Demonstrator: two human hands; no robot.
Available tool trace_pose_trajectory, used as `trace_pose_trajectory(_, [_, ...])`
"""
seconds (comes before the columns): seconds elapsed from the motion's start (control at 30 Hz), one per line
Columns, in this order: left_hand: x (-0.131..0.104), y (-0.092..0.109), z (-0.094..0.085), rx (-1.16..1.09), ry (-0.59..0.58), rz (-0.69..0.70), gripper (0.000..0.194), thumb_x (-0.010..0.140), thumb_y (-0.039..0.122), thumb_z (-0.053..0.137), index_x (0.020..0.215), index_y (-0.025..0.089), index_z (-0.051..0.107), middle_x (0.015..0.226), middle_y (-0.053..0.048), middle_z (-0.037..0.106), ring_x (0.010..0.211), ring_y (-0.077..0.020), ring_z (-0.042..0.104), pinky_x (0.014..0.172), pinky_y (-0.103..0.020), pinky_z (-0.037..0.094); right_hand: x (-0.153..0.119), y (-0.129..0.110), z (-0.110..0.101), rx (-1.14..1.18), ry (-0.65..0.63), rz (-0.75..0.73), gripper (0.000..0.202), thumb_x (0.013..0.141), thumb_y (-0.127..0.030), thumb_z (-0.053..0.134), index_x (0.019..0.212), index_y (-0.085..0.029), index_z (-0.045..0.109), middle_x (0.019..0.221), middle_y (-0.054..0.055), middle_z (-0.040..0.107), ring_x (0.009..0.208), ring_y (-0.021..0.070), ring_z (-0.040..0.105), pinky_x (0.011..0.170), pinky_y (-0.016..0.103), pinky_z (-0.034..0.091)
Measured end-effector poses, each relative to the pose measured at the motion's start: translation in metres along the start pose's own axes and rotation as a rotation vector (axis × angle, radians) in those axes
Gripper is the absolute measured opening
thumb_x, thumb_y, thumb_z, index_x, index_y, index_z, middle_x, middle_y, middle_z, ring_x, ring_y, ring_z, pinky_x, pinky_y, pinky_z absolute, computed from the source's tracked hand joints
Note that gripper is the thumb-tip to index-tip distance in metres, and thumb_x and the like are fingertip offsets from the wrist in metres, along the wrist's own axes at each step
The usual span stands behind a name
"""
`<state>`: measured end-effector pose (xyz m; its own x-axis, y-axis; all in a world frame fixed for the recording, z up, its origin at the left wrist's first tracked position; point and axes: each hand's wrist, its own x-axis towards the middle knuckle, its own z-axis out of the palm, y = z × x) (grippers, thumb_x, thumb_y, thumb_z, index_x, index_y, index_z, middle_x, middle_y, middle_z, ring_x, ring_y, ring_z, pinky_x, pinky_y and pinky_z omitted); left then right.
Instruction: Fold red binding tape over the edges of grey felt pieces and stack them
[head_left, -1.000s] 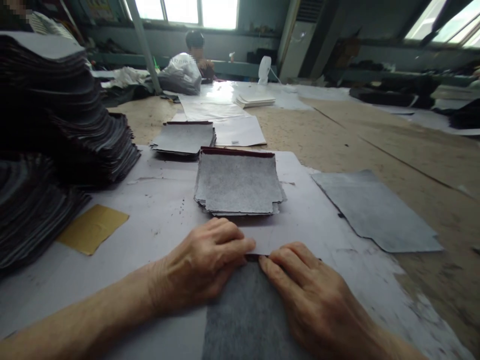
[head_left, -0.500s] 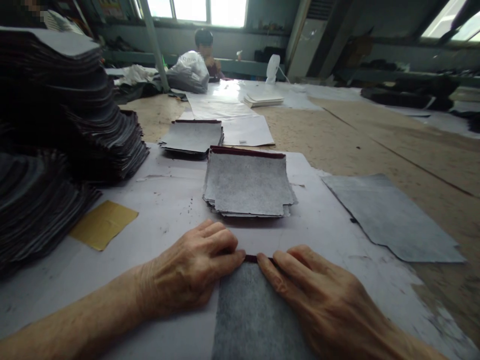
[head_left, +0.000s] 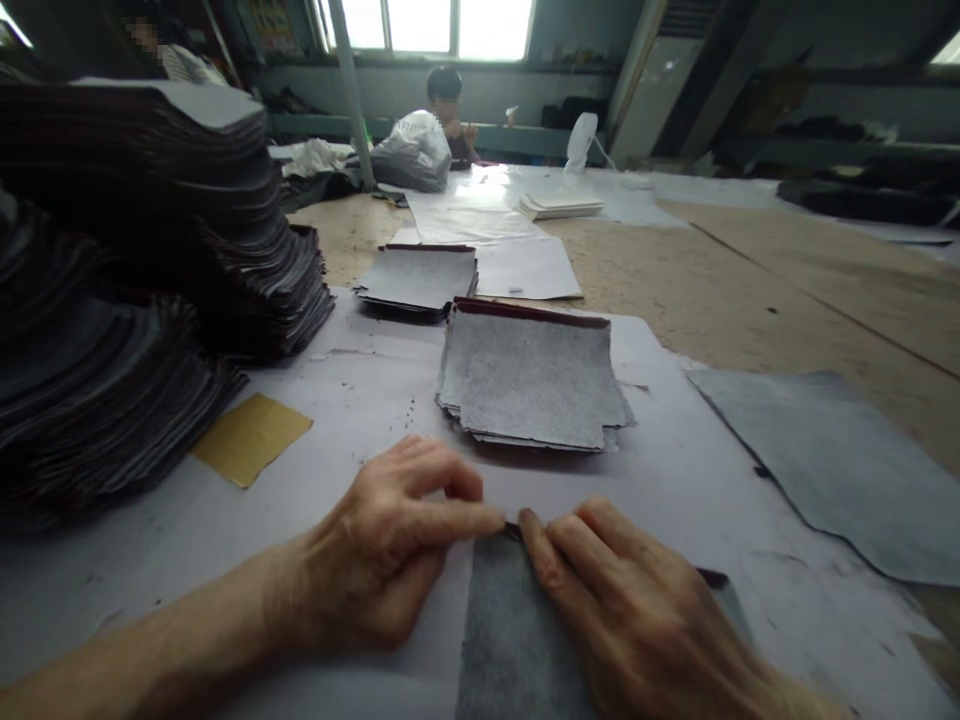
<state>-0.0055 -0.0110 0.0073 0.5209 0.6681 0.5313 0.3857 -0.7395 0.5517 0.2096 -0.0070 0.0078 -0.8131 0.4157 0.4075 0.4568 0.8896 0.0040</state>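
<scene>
A grey-backed fabric piece [head_left: 510,630] lies flat on white paper in front of me, with a narrow dark edge along its far side. At the left end of that edge, my left hand [head_left: 397,540] is closed, its foremost fingertip on a small wrinkled bit of the edge. Just to the right, my right hand [head_left: 622,590] covers much of the piece, its fingers close together and their tips on the same edge. Beyond both hands sits a stack of grey pieces [head_left: 532,375] with a folded maroon far edge.
Tall piles of dark pieces [head_left: 247,230] rise at the left, near a tan card [head_left: 253,440]. A smaller grey stack [head_left: 420,275] lies farther back. To the right is a loose grey sheet [head_left: 832,460]. Across the table, a person [head_left: 450,110] sits beside a plastic bag [head_left: 412,150].
My view has turned left, shifting everything rightward in the picture. The left foremost finger is straighter, and the dark strip between my fingertips looks wrinkled rather than flat.
</scene>
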Motion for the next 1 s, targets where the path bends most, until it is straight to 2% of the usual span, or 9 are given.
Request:
trace_pose_trajectory(0.13, [-0.012,0.027,0.006,0.208,-0.154,-0.011,0.025,0.08,0.011,0.041,0.099,0.009,0.058,0.088,-0.011,0.062,0.079,-0.0204,0.055,0.071,-0.038,0.048,-0.002,-0.003,-0.001,-0.118,-0.006,0.01,0.037,0.084,-0.003,0.029,0.109,-0.003,0.056,0.083,0.01,0.056,0.071,0.0193,0.047,0.059,0.031,0.047])
trace_pose_trajectory(0.23, [-0.014,0.036,0.008,0.308,-0.188,0.015,0.023,0.084,0.012,0.038,0.096,0.009,0.057,0.085,-0.011,0.062,0.081,-0.0207,0.057,0.073,-0.038,0.05,-0.001,-0.002,-0.002,-0.109,-0.05,0.033,0.039,0.087,-0.008,0.028,0.118,-0.006,0.051,0.084,0.01,0.055,0.073,0.0198,0.047,0.059,0.03,0.047])
trace_pose_trajectory(0.37, [-0.013,0.034,0.008,0.317,-0.153,0.078,0.024,0.087,0.014,0.035,0.09,0.009,0.058,0.077,-0.011,0.061,0.081,-0.0213,0.058,0.074,-0.039,0.051,0.0,0.002,-0.002,-0.051,-0.068,0.043,0.041,0.084,-0.009,0.032,0.121,-0.009,0.049,0.085,0.011,0.052,0.074,0.0205,0.047,0.056,0.032,0.049])
trace_pose_trajectory(0.57, [-0.016,0.032,0.01,0.361,-0.115,0.119,0.025,0.088,0.015,0.035,0.087,0.008,0.059,0.077,-0.012,0.061,0.081,-0.0212,0.058,0.075,-0.04,0.051,0.004,0.005,-0.003,-0.01,-0.116,0.047,0.049,0.076,-0.006,0.036,0.124,-0.012,0.047,0.087,0.011,0.049,0.074,0.0194,0.047,0.055,0.031,0.052])
trace_pose_trajectory(0.87, [-0.017,0.032,0.01,0.377,-0.13,0.131,0.027,0.086,0.011,0.035,0.093,0.005,0.059,0.076,-0.012,0.062,0.08,-0.0219,0.059,0.07,-0.039,0.051,0.014,-0.003,-0.002,-0.147,-0.206,0.049,0.062,0.065,-0.007,0.039,0.126,-0.013,0.046,0.083,0.012,0.051,0.068,0.0209,0.05,0.045,0.028,0.049])
trace_pose_trajectory(0.93, [-0.016,0.032,0.009,0.365,-0.137,0.118,0.026,0.083,0.008,0.035,0.092,0.002,0.059,0.076,-0.012,0.062,0.078,-0.0222,0.059,0.068,-0.039,0.051,0.016,0.001,-0.004,-0.085,-0.242,0.085,0.061,0.066,-0.006,0.038,0.125,-0.015,0.046,0.084,0.011,0.051,0.069,0.0199,0.05,0.048,0.029,0.049])
trace_pose_trajectory(1.0, [-0.015,0.033,0.008,0.339,-0.147,0.098,0.024,0.08,0.008,0.038,0.09,0.002,0.059,0.078,-0.013,0.062,0.076,-0.022,0.058,0.065,-0.038,0.05,0.016,0.007,-0.007,0.073,-0.253,0.148,0.05,0.072,-0.004,0.035,0.119,-0.016,0.051,0.084,0.009,0.052,0.071,0.0176,0.05,0.055,0.028,0.05])
